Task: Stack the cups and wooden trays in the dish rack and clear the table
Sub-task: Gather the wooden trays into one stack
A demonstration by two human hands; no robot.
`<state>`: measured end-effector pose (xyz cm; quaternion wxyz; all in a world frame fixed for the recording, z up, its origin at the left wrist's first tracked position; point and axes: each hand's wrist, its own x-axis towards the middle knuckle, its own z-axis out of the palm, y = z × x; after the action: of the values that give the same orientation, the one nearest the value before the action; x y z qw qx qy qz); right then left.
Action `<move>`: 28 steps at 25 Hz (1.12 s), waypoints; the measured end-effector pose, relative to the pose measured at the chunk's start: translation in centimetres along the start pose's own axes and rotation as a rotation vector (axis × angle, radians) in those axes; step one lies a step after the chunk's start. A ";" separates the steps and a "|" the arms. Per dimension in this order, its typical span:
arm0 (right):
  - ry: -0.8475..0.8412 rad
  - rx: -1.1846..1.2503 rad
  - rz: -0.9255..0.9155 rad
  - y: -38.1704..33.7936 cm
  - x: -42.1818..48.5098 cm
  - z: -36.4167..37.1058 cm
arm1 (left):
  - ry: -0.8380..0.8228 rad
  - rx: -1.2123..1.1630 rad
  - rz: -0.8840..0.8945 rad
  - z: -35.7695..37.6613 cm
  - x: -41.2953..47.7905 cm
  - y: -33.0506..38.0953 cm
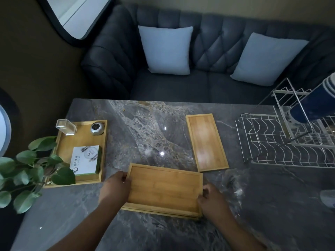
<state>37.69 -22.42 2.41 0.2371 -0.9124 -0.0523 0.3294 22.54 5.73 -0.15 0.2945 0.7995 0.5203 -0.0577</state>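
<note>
A wooden tray [164,188] lies near the table's front edge, on top of another tray whose edge shows beneath it. My left hand [116,187] grips its left end and my right hand [211,198] grips its right end. A narrower wooden tray [206,142] lies flat further back, to the right of centre. The white wire dish rack [282,142] stands at the table's right side, with stacked blue and white cups [313,102] lying tilted in its upper part.
A larger wooden tray [72,142] at the left holds a clear box [65,126], a small silver jar [97,128] and a white and green box [85,160]. A leafy plant [27,171] overhangs the left corner. A dark sofa [208,69] with two cushions runs behind the table.
</note>
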 end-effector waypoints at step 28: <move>-0.089 0.074 0.234 -3.7 0.9 1.6 | -0.293 -0.225 -0.130 0.5 2.8 -0.1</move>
<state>37.57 -18.26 2.55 0.2278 -0.8874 0.0561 0.3968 23.83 7.67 -1.72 0.4505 0.7092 0.5256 -0.1339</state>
